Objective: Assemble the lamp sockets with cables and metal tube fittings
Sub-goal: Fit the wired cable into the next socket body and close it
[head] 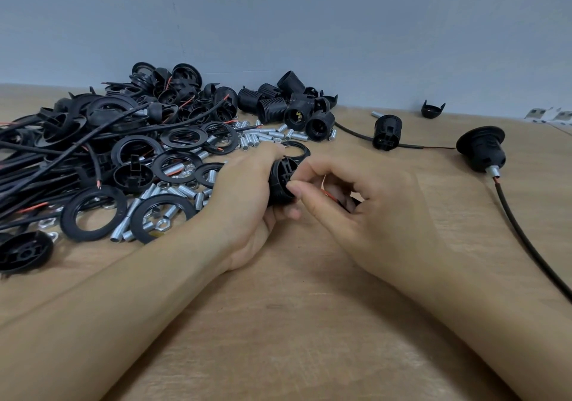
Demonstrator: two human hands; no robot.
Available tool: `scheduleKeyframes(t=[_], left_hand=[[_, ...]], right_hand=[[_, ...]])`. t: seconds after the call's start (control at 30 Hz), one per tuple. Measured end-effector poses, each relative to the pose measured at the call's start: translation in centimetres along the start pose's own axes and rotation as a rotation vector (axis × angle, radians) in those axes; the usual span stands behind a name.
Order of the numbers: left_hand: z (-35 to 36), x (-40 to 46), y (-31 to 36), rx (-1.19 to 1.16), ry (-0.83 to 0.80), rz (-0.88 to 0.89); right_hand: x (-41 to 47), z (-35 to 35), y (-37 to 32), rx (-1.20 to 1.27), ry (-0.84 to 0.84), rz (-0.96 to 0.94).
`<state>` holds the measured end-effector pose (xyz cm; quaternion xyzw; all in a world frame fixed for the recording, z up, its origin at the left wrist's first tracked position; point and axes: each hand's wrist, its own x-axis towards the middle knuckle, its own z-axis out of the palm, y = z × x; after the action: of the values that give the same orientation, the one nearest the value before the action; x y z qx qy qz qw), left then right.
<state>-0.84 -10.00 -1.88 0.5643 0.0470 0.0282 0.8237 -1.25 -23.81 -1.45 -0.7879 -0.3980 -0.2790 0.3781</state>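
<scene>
My left hand (247, 196) grips a black lamp socket (282, 178) just above the wooden table (294, 323), its terminal end facing right. My right hand (349, 202) is at that end, thumb and curled fingers pinching a red wire (330, 196) of a black cable that is mostly hidden under the palm. A black ring (296, 150) lies just behind the socket. Metal tubes (263, 138) are scattered behind my left hand.
A big heap of black rings, caps and cables (93, 153) covers the left side, with nuts and more tubes. Threaded socket bodies (288, 103) sit at the back. A finished socket with cable (481, 150) and another socket (387, 131) lie to the right.
</scene>
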Motion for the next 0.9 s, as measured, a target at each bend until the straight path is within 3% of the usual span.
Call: scheduleKeyframes(t=[0.17,0.37,0.47,0.6,0.67,0.77,0.83,0.9], left_hand=[[-0.1,0.1,-0.1,0.014,-0.014,0.010],[-0.1,0.2,-0.1,-0.020,0.001,-0.026],[-0.2,0.2,-0.1,-0.031,0.010,-0.043],[-0.2,0.1,0.0,-0.057,0.053,-0.046],[-0.2,0.1,0.1,-0.065,0.059,-0.048],[-0.1,0.0,0.1,-0.065,0.061,-0.042],[-0.1,0.0,0.1,-0.067,0.059,-0.038],[-0.1,0.0,0.1,-0.067,0.054,-0.036]], right_hand=[[0.0,-0.2,0.4,0.045,-0.037,0.029],[-0.1,-0.5,0.7,0.269,-0.093,0.179],[0.0,-0.4,0.5,0.352,-0.031,0.282],[0.7,-1.5,0.4,0.288,0.082,0.359],[1.1,-3.3,0.8,0.200,-0.068,0.378],[1.3,-6.4,2.0,-0.053,-0.578,0.495],[1.2,-7.3,2.5,-0.092,-0.878,0.596],[0.9,-7.3,2.8,-0.030,-0.974,0.669]])
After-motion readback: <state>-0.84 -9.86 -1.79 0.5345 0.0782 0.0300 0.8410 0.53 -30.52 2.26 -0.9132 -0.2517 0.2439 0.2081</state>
